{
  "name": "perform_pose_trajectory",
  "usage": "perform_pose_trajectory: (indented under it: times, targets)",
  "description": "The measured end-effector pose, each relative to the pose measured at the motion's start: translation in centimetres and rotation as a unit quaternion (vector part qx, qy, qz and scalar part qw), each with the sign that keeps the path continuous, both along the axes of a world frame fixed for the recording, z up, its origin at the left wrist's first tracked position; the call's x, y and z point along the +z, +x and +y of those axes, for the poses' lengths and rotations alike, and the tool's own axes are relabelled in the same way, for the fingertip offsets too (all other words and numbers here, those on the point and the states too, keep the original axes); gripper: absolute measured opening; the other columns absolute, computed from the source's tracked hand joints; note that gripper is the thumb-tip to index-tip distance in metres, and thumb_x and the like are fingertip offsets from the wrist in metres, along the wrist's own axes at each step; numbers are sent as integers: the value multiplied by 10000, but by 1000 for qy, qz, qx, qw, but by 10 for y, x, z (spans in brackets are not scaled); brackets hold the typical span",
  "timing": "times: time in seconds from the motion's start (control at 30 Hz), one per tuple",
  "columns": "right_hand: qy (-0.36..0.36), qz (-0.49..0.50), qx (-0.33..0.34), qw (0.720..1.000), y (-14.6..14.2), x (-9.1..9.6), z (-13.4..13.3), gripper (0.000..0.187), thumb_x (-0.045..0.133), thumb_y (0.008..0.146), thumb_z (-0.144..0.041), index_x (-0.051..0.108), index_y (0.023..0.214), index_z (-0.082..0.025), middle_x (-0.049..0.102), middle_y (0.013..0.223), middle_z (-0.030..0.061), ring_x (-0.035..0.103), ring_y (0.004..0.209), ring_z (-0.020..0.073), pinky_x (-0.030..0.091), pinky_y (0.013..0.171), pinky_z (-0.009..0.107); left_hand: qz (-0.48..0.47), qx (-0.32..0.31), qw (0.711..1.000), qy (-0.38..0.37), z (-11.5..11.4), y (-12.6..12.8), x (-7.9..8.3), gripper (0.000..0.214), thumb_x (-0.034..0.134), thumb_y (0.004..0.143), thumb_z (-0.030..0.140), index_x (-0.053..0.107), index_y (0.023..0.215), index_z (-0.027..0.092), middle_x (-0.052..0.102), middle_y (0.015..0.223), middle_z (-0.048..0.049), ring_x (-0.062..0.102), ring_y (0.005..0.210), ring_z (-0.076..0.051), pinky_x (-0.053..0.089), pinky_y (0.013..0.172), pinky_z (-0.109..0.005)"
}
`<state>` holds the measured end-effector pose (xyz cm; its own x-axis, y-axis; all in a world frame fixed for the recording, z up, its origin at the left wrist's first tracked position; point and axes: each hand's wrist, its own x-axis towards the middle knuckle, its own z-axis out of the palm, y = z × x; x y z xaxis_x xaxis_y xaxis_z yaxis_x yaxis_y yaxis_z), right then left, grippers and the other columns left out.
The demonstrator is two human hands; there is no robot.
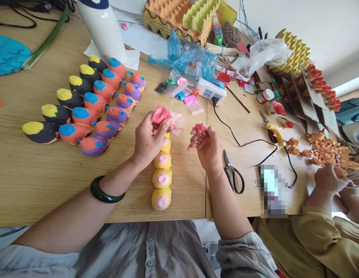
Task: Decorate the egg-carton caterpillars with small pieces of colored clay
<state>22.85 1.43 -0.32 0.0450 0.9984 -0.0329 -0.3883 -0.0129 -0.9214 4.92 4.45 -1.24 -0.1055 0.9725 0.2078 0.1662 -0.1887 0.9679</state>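
On the surface [185, 200], a row of yellow bumps with pink spots [162, 178] is placed a little inside the near edge and is stretched away from it, its far end being partly hidden by the left hand [147, 139]. By this hand, a soft pink lump [161, 114] in a clear bag [177, 122] is held between the thumb and the bent fingers. By the right hand [210, 148], half curled, a smaller pink piece [200, 128] is held at the fingertips. Between both hands, a gap is left. To the left, some bare wood is seen before three painted rows [91, 102]. To the right, the room is bounded by scissors [230, 168], lying just beside the right forearm, and by a black cord [240, 145].
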Motion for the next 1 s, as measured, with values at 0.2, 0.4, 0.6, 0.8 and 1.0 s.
perform_pose_trajectory:
  times: [0.2,0.4,0.6,0.8,1.0]
  targets:
    - [-23,0,7,1000,-1,-1,1,393,904,772,-483,705,997,-230,812,1109,32,762,798,138,692,694,286,-7,12,1000,-3,0,1,0,418,664,917,664,608,941,251,773,837,-20,762,788,-206,591,688,-335]
    - [-41,-69,5,997,-2,-1,0,511,791,831,-686,629,771,-205,697,624,-36,596,397,86,486,375,203,36,-7,999,-23,0,-1,4,521,603,906,766,588,963,248,768,848,4,761,869,-208,561,736,-368]
    - [-19,-81,-22,996,-2,-1,0,478,799,840,-650,627,767,-210,668,659,-52,572,439,66,504,422,200,8,-19,999,-38,-2,0,8,557,642,855,803,611,962,257,777,860,7,772,860,-218,570,747,-380]
    - [-13,-28,7,999,0,-3,2,403,863,820,-514,665,1050,-249,696,741,-73,627,524,86,587,485,225,-32,-11,999,-26,-3,2,8,437,687,874,707,608,925,281,772,823,-1,767,766,-205,587,708,-367]
    - [-15,-21,8,1000,0,-4,2,388,797,867,-579,726,971,-212,714,784,-36,666,567,89,644,554,250,-26,-21,998,-55,-3,0,8,557,686,835,794,609,954,256,777,828,-4,769,788,-214,568,658,-343]
